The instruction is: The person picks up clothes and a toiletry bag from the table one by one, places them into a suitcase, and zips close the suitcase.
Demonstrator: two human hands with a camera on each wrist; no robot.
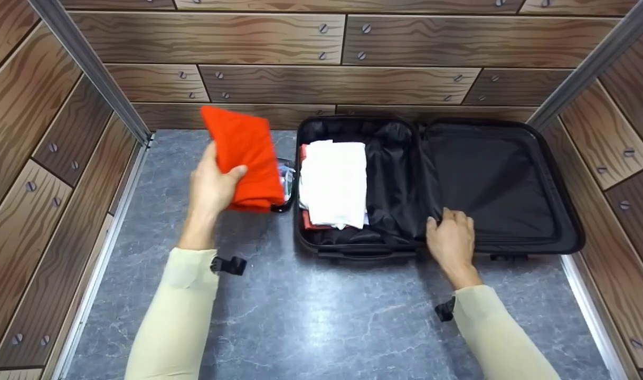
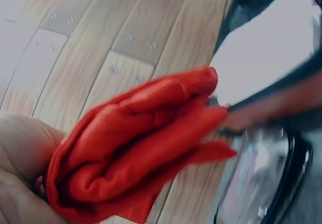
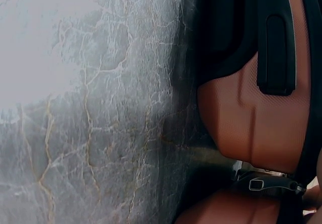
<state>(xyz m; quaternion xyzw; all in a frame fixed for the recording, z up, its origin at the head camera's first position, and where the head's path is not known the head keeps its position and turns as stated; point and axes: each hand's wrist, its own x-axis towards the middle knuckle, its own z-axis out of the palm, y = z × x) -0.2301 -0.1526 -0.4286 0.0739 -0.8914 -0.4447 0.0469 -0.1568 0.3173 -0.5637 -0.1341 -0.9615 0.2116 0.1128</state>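
Observation:
My left hand (image 1: pixel 211 179) grips a folded red cloth (image 1: pixel 247 158), thumb on top, raised to the left of the open suitcase (image 1: pixel 361 248). In the left wrist view the layered folds of this cloth stick out from the hand. My right hand (image 1: pixel 452 240) holds the suitcase's near rim beside the hinge, where the two halves meet; its fingertips are partly hidden. A stack of folded white cloth (image 1: pixel 334 182) lies in the left half of the case, with red fabric (image 1: pixel 315 220) showing under it. The right wrist view shows the suitcase's brown outer shell (image 3: pixel 271 123).
A clear pouch with black trim (image 2: pixel 261 176) lies against the suitcase's left side, partly behind the red cloth. The suitcase's lid half (image 1: pixel 495 184) lies flat to the right, black-lined. Wood-patterned walls (image 1: pixel 274 39) with metal corner posts surround the grey marbled floor (image 1: pixel 311 316).

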